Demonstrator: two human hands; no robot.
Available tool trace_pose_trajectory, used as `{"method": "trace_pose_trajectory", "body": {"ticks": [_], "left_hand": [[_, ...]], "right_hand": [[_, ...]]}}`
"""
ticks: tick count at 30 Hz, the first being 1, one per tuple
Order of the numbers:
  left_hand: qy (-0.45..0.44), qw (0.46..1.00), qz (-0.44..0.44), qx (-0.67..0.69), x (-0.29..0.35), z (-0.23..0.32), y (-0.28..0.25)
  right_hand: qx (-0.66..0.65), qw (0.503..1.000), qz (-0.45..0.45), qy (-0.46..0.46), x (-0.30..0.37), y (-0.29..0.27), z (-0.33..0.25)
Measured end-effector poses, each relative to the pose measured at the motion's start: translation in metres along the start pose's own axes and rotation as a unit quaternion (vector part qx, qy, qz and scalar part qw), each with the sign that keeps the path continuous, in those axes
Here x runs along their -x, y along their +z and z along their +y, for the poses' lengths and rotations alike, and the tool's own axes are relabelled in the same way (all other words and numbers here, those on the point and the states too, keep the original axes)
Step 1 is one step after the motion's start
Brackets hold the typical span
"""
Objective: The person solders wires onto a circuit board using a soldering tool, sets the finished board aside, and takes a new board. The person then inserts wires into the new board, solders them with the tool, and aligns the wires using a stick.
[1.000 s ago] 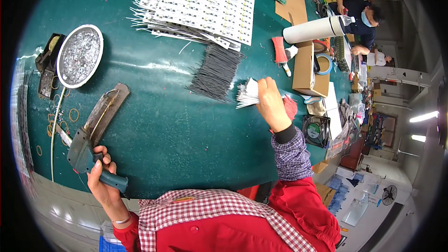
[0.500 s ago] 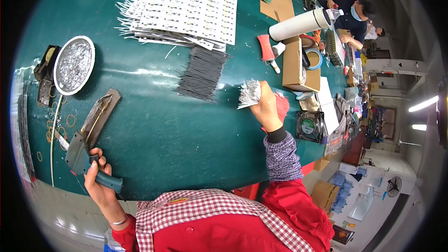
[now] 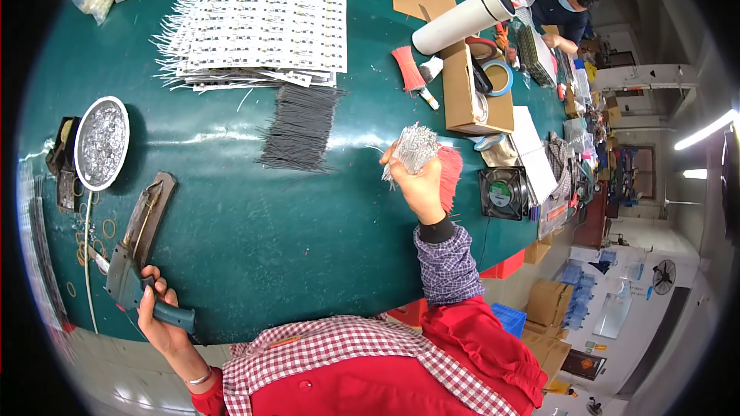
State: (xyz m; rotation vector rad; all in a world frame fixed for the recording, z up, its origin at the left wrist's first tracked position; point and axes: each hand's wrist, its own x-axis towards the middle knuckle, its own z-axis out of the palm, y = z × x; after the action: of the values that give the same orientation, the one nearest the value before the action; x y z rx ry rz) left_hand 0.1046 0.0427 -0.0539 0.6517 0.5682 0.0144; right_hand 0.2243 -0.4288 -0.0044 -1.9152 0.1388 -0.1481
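Note:
Near the front left of the table, my left hand [image 3: 159,323] is wrapped round the grip of a teal, pistol-shaped soldering gun [image 3: 123,273]. The gun's front end lies along a brown holder [image 3: 153,208]. Right of the middle, my right hand [image 3: 420,185] is closed on a bundle of white wires [image 3: 416,150], silvery ends facing up. One thin white wire sticks out leftward by its fingertips. Beside that hand, partly covered by it, lies a bundle of red wires [image 3: 449,173]. A mat of dark grey wires [image 3: 299,127] is spread farther left.
Stacked white boards with wires [image 3: 262,23] lie at the back. Left stands a white-rimmed bowl of silvery scraps [image 3: 102,142], with rubber bands [image 3: 109,228] near it. On the right are a white bottle [image 3: 462,21], cardboard box [image 3: 493,117] and small fan [image 3: 503,192]. A co-worker [image 3: 551,4] sits beyond.
My right hand has turned the white wire bundle so its ends face up, and a single wire now pokes out to the left. The view has shifted; my left hand keeps its hold.

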Motion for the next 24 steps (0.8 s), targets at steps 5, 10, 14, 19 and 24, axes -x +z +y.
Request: {"method": "trace_pose_trajectory", "body": {"ticks": [5,10,14,19,24], "left_hand": [[0.000,1.000,0.005,0.000,-0.001,0.000,-0.004],[-0.002,1.000,0.009,0.002,-0.001,-0.001,-0.002],[-0.001,1.000,0.005,0.002,0.000,-0.001,0.000],[0.009,1.000,0.001,-0.006,0.000,-0.002,0.002],[0.010,1.000,0.010,-0.006,0.002,-0.003,0.005]], "right_hand": [[-0.083,0.992,-0.044,0.082,-0.004,-0.004,-0.005],[0.001,0.994,-0.050,0.098,-0.010,-0.010,-0.010],[0.353,0.931,0.021,-0.086,-0.033,-0.014,-0.011],[0.472,0.862,-0.054,-0.178,-0.068,-0.024,0.020],[0.518,0.824,-0.135,-0.183,-0.071,-0.017,0.009]]}}
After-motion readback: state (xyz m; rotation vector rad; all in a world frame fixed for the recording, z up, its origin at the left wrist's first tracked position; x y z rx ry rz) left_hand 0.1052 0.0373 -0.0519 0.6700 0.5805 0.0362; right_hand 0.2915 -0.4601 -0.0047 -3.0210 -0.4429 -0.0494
